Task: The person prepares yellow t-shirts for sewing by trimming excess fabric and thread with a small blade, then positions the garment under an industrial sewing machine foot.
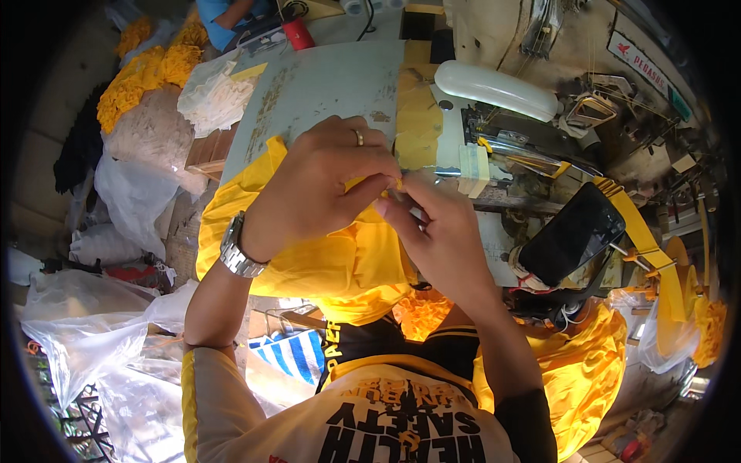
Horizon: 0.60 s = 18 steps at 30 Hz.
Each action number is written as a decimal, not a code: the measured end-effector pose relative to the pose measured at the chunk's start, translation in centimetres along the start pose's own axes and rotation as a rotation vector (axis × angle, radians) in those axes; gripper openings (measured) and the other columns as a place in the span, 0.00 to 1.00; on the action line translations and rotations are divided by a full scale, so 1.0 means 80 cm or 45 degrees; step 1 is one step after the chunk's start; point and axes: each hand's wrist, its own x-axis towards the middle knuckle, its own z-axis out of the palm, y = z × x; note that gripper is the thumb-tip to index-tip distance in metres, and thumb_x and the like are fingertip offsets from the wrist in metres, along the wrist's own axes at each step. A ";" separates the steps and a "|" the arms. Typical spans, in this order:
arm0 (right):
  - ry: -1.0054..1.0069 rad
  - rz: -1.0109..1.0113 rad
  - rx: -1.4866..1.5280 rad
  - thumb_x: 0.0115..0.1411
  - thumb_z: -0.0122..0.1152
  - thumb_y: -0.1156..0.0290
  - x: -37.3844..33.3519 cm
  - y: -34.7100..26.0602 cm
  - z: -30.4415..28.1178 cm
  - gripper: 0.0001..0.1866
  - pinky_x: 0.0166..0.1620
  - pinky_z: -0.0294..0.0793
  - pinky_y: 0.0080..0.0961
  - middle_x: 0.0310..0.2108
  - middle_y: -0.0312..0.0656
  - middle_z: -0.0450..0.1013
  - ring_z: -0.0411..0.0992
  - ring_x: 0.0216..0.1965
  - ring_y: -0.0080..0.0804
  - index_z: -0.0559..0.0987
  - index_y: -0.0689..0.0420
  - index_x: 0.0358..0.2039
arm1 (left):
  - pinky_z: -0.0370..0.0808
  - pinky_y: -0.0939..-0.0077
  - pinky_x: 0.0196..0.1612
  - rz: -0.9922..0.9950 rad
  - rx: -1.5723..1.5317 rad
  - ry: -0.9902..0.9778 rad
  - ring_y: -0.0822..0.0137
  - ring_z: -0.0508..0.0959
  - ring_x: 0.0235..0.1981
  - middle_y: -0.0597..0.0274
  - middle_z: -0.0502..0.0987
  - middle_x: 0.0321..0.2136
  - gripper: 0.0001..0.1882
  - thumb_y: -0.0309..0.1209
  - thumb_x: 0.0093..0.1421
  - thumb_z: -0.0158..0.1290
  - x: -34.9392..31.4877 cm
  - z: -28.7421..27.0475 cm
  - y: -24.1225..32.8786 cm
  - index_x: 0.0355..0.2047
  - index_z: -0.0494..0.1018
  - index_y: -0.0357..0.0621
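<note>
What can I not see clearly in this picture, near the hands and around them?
- Head view: the tiny item where the bare left hand and bare right hand meet: too small, partly covered by fingers.
- Head view: part of the bright yellow, smooth cloth: hidden by the left hand and forearm.
- Head view: much of the co-worker in blue: cut off by the top edge.

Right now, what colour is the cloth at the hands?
Bright yellow cloth; shows best in the head view.

The yellow cloth [355, 262] looks smooth, the watch [234, 251] shiny metal.
</note>
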 end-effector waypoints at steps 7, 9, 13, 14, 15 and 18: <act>-0.066 0.168 0.045 0.59 0.61 0.71 -0.022 0.004 -0.002 0.09 0.26 0.65 0.28 0.23 0.46 0.71 0.69 0.21 0.37 0.75 0.64 0.32 | 0.70 0.70 0.34 -0.119 -0.152 0.176 0.61 0.73 0.29 0.60 0.77 0.26 0.08 0.17 0.47 0.60 -0.036 0.020 0.006 0.29 0.77 0.39; -0.145 0.242 0.131 0.59 0.62 0.71 -0.028 0.010 -0.003 0.09 0.26 0.65 0.27 0.23 0.46 0.71 0.68 0.21 0.34 0.75 0.64 0.32 | 0.69 0.69 0.34 -0.133 -0.190 0.209 0.61 0.73 0.29 0.61 0.77 0.27 0.08 0.17 0.46 0.60 -0.043 0.029 0.002 0.29 0.77 0.39; -0.143 0.211 0.167 0.57 0.64 0.71 -0.012 0.013 0.006 0.10 0.27 0.66 0.26 0.23 0.44 0.71 0.68 0.21 0.33 0.75 0.65 0.33 | 0.69 0.69 0.36 -0.072 -0.080 0.152 0.60 0.73 0.30 0.61 0.77 0.27 0.07 0.17 0.48 0.59 -0.038 0.026 0.011 0.29 0.77 0.39; -0.111 0.197 0.155 0.57 0.64 0.71 -0.009 0.017 0.008 0.10 0.27 0.66 0.26 0.23 0.44 0.71 0.69 0.22 0.33 0.75 0.65 0.33 | 0.69 0.69 0.37 -0.053 -0.028 0.169 0.60 0.73 0.30 0.60 0.77 0.27 0.07 0.17 0.48 0.59 -0.037 0.024 0.016 0.29 0.77 0.38; -0.080 0.182 0.142 0.57 0.64 0.71 -0.009 0.020 0.011 0.10 0.27 0.67 0.25 0.22 0.44 0.71 0.70 0.22 0.33 0.75 0.64 0.33 | 0.69 0.69 0.37 -0.034 0.023 0.187 0.60 0.73 0.30 0.60 0.77 0.26 0.07 0.17 0.48 0.59 -0.038 0.024 0.019 0.29 0.77 0.38; -0.031 0.125 -0.157 0.57 0.64 0.69 -0.028 0.031 0.003 0.11 0.27 0.70 0.26 0.24 0.44 0.71 0.72 0.24 0.35 0.75 0.62 0.35 | 0.69 0.72 0.39 -0.320 -0.187 0.556 0.65 0.73 0.33 0.59 0.76 0.29 0.06 0.18 0.55 0.56 -0.083 0.031 0.008 0.34 0.75 0.37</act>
